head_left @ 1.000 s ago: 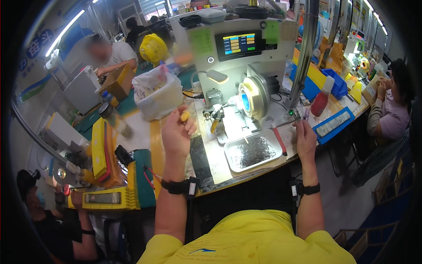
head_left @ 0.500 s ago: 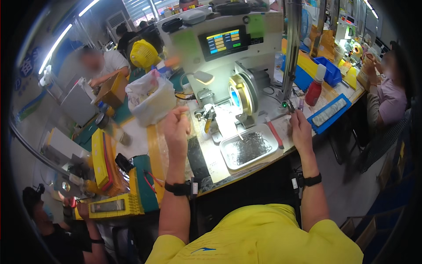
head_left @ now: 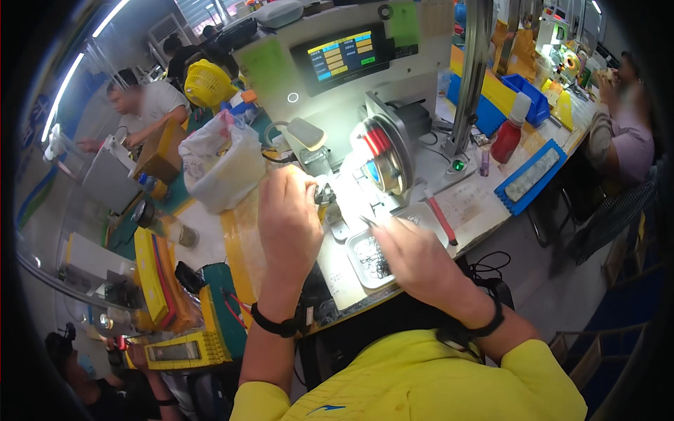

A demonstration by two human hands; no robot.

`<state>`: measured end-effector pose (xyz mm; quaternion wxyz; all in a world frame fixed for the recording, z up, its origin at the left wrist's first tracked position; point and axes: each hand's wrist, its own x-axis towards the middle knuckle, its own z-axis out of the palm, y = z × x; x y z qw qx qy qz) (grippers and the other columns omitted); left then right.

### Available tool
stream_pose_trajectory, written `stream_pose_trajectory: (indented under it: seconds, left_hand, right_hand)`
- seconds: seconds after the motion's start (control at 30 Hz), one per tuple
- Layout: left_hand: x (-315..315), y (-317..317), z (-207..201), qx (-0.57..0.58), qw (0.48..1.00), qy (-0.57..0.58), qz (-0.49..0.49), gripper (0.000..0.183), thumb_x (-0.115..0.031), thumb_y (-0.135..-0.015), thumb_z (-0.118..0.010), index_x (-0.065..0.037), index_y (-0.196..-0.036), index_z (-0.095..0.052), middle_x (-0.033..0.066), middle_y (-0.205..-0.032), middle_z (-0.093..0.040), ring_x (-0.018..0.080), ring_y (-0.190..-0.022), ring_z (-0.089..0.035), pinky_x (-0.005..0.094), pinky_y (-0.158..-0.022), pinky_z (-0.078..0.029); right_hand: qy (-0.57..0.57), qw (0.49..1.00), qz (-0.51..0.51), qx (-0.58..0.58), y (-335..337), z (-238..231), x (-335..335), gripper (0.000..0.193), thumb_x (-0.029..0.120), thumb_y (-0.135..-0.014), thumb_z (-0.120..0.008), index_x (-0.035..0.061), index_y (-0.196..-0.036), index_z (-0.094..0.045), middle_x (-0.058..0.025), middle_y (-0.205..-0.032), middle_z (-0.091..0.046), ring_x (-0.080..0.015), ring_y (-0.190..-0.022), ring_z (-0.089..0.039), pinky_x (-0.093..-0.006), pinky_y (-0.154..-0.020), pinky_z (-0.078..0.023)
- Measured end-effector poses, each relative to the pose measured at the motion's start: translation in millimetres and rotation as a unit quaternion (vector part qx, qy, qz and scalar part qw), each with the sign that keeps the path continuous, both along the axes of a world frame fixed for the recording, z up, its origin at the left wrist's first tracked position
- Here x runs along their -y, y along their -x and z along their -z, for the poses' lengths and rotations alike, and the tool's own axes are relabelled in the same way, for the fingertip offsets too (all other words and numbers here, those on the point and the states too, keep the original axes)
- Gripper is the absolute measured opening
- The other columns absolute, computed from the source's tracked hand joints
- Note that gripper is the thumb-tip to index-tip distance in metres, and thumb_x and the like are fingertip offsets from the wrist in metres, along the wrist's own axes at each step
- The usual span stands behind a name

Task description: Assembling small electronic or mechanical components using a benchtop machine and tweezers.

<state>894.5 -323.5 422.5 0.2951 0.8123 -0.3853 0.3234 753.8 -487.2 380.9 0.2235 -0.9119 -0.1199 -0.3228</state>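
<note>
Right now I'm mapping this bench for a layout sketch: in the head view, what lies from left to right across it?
Yellow tray stack → white plastic bag → left hand → metal tray of small parts → right hand → red bottle → blue tray

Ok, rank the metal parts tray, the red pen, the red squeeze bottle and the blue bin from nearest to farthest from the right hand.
From the right hand:
1. Metal parts tray, just left of and under the hand.
2. Red pen, just beyond the tray's right edge.
3. Red squeeze bottle, farther back right.
4. Blue bin, behind the bottle.
</note>
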Motion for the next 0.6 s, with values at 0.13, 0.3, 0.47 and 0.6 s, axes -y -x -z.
stream_pose_trajectory:
  seconds: [0.13,0.3,0.47,0.6]
  left_hand:
    - [6,8,-30,0.029,0.998,-0.051,-0.007,0.004,-0.003,-0.097,-0.063,0.001,-0.097,-0.063,0.016,-0.101,-0.058,0.0381,-0.098,-0.056,0.0474,-0.089,-0.046]
    - [1,13,-32,-0.065,0.995,-0.066,0.022,0.006,-0.003,-0.098,-0.059,0.002,-0.1,-0.06,0.0161,-0.096,-0.054,0.0384,-0.096,-0.053,0.0465,-0.088,-0.043]
    - [-12,17,-22,-0.151,0.983,-0.04,0.092,0.006,-0.003,-0.098,-0.065,0.0,-0.103,-0.064,0.0132,-0.097,-0.06,0.0291,-0.088,-0.058,0.0388,-0.078,-0.045]
    - [-7,19,-14,-0.179,0.98,0.0,0.088,0.008,0.004,-0.093,-0.066,0.0,-0.1,-0.063,0.0164,-0.091,-0.055,0.0365,-0.085,-0.054,0.0442,-0.075,-0.044]
  right_hand:
    - [0.009,0.984,0.065,-0.167,-43,-12,-22,0.015,0.002,-0.086,-0.059,0.0032,-0.071,-0.061,-0.0201,-0.071,-0.063,-0.0396,-0.063,-0.065,-0.0469,-0.057,-0.053]
    - [-0.112,0.993,0.025,-0.021,-48,8,-19,0.013,0.005,-0.089,-0.06,-0.0023,-0.097,-0.068,-0.0306,-0.08,-0.064,-0.0428,-0.073,-0.068,-0.0483,-0.065,-0.055]
    - [-0.698,0.649,-0.088,-0.291,-32,-16,-13,0.037,0.032,-0.113,-0.047,0.0008,-0.118,-0.065,-0.0001,-0.078,-0.053,-0.0084,-0.059,-0.045,-0.0247,-0.053,-0.038]
    - [-0.724,0.584,-0.162,-0.328,-42,-11,-14,0.036,0.032,-0.114,-0.042,0.004,-0.113,-0.064,0.009,-0.077,-0.039,-0.0015,-0.061,-0.03,-0.0196,-0.053,-0.025]
